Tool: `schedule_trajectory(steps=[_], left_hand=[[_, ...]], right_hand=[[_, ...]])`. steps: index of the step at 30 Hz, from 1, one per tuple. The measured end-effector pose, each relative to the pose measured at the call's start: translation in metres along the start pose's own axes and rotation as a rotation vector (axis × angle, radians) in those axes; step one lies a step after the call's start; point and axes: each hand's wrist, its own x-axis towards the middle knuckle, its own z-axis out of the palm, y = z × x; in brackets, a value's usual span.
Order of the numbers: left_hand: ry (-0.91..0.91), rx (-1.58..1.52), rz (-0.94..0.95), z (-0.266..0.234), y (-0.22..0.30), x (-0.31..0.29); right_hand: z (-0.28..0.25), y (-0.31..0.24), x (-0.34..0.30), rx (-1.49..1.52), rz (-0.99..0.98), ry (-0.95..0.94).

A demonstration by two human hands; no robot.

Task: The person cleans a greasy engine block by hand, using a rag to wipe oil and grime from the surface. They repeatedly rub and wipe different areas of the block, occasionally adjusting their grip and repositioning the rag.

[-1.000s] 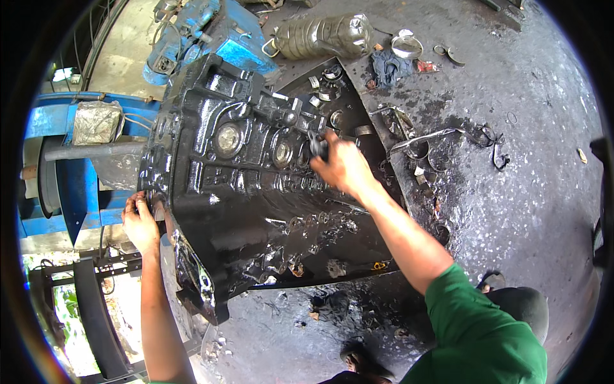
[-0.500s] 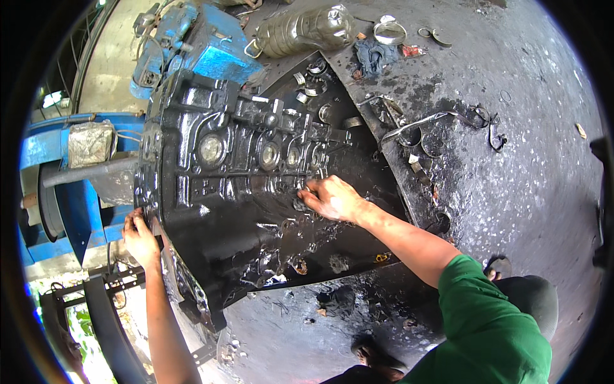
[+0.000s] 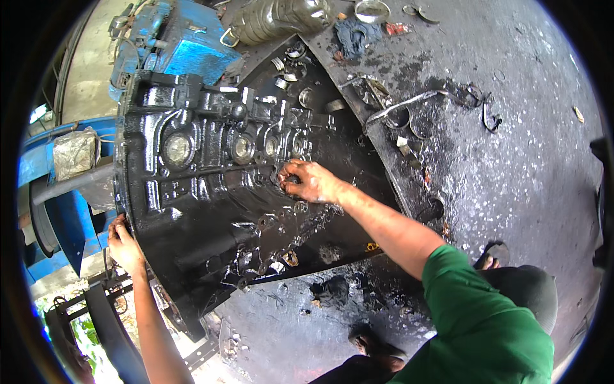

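Note:
A large, black, wet-looking engine block [image 3: 192, 221] lies on its side across the left and middle of the view. At its left end, my left hand [image 3: 126, 248] holds the flange edge, fingers bent against the metal. My right hand [image 3: 311, 181] reaches in from the right to the block's side, below the row of round plugs [image 3: 242, 148]. Its thumb and fingers are pinched together against the surface. Something dark shows at the fingertips, too small and dark to make out.
Under the block lies a dark metal sheet [image 3: 361, 160] holding bearing shells. Rings and a strap [image 3: 409, 107] are on the floor to the right. Behind are a large plastic bottle [image 3: 278, 20], a dark cloth [image 3: 355, 37] and blue machinery [image 3: 192, 54]. A blue frame stands left.
The whole view has shifted, so the block sits farther left in it. My right hand has moved slightly up along the block's side. My left hand remains at the flange edge.

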Motion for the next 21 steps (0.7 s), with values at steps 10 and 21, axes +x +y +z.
schedule_trajectory(steps=[10,21], left_hand=[[-0.007,0.026,-0.046,0.001,-0.004,0.004],[-0.009,0.039,-0.006,-0.001,-0.003,0.001]], right_hand=[[-0.05,-0.01,-0.014,0.088,0.034,-0.236],[-0.062,-0.031,-0.005,-0.086,0.052,-0.462]])
